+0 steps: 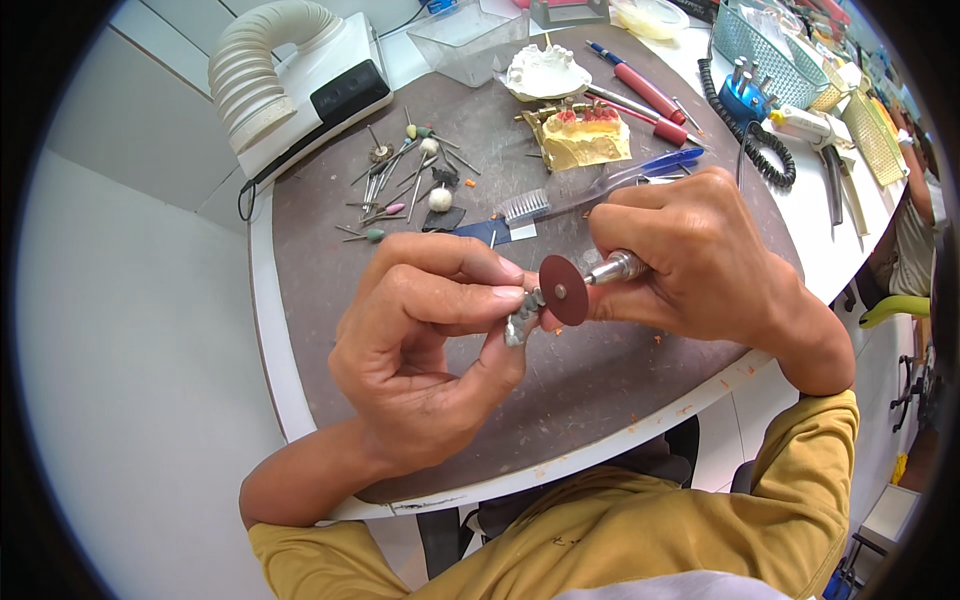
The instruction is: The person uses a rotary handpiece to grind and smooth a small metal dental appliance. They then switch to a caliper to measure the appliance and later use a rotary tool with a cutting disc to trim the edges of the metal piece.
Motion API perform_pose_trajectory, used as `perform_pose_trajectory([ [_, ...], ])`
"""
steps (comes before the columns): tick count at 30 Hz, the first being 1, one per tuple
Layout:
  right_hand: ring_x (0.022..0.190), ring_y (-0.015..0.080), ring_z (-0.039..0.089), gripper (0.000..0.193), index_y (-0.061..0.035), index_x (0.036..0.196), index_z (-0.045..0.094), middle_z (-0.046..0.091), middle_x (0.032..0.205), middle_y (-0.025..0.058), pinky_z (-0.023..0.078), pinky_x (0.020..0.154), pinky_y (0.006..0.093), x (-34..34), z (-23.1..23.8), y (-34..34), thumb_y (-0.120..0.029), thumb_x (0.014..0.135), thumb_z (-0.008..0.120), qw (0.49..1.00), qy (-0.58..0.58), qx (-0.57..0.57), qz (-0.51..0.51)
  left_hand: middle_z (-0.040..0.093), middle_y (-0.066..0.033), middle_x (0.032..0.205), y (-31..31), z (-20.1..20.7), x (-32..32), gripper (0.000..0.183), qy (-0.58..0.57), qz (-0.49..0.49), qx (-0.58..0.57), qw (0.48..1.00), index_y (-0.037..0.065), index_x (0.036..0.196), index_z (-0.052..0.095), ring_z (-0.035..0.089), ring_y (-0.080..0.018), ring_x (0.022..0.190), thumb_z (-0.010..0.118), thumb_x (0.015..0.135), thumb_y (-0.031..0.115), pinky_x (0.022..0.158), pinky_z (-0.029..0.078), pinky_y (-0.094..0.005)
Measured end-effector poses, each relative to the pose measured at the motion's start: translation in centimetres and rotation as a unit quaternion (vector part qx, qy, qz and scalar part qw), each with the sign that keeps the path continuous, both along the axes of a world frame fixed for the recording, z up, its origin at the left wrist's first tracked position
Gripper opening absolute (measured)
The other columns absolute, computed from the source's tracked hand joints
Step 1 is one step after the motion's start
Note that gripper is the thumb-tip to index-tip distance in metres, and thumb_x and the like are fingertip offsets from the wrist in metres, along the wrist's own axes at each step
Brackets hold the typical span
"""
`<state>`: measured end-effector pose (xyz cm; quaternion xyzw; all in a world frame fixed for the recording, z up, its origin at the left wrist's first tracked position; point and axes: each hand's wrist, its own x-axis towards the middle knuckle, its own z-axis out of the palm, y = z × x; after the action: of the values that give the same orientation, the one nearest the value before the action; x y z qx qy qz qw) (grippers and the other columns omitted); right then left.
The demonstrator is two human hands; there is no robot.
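Note:
Between the thumb and fingers of my left hand (430,335) is a small grey metal dental casting (519,322), partly hidden by the fingertips. My right hand (690,260) is closed around a silver rotary handpiece (622,266), which points left. A thin reddish-brown cutting disc (564,290) sits on its tip, right beside the casting; I cannot tell whether the two touch. Behind the hands, a clear-handled brush (527,206) lies on the brown mat. Farther back stand a yellow dental model (585,140) with red parts and a white plaster model (546,72).
Several rotary burs and polishing tips (400,175) lie scattered at left. A white suction unit (310,90) with a ribbed hose stands at the back left. Red-handled tools (648,93) lie at the back, near a blue bur stand (748,98) and a teal basket (765,55).

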<state>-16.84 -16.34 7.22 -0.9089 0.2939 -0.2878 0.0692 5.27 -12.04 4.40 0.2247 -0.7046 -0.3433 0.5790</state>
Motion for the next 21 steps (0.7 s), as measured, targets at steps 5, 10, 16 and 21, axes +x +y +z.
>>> perform_pose_trajectory([
  [5,0.045,0.0269,0.051,0.047,-0.0049,0.061,0.05,0.049,0.054,0.0076,0.037,0.044,0.0357,0.04,0.07,-0.06,-0.034,0.064,0.086,1.0,-0.003,-0.002,-0.003,0.049,-0.0146,0.108,0.37,0.43,0.32,0.024,-0.054,0.002,0.014,0.998,-0.001,0.1,0.056,0.06,-0.0171,0.097,0.065,0.081,-0.011,0.089,0.055,-0.0307],
  [10,0.045,0.0268,0.052,0.046,-0.0048,0.062,0.05,0.049,0.054,0.0075,0.038,0.044,0.0354,-0.03,-0.11,-0.09,-0.034,0.063,0.086,1.0,0.003,-0.007,0.006,0.049,-0.0147,0.109,0.46,0.22,0.34,0.022,-0.058,0.005,0.019,0.998,-0.001,0.1,0.056,0.06,-0.0174,0.098,0.065,0.082,-0.011,0.088,0.055,-0.0311],
  [16,0.045,0.0265,0.052,0.046,-0.005,0.063,0.051,0.049,0.055,0.0077,0.038,0.044,0.0354,0.03,-0.04,-0.08,-0.034,0.063,0.086,1.0,0.001,-0.005,0.004,0.049,-0.0143,0.109,0.37,0.36,0.35,0.022,-0.059,0.004,0.012,0.998,-0.002,0.1,0.056,0.061,-0.0192,0.099,0.065,0.082,-0.011,0.087,0.056,-0.0326],
  [21,0.045,0.0264,0.052,0.045,-0.0053,0.063,0.051,0.049,0.055,0.0076,0.038,0.044,0.0354,-0.07,0.0,-0.13,-0.034,0.063,0.086,1.0,0.003,-0.01,0.005,0.049,-0.0142,0.109,0.27,0.36,0.49,0.022,-0.074,0.01,-0.002,0.997,-0.001,0.1,0.057,0.061,-0.0192,0.099,0.065,0.083,-0.011,0.087,0.056,-0.0324],
])
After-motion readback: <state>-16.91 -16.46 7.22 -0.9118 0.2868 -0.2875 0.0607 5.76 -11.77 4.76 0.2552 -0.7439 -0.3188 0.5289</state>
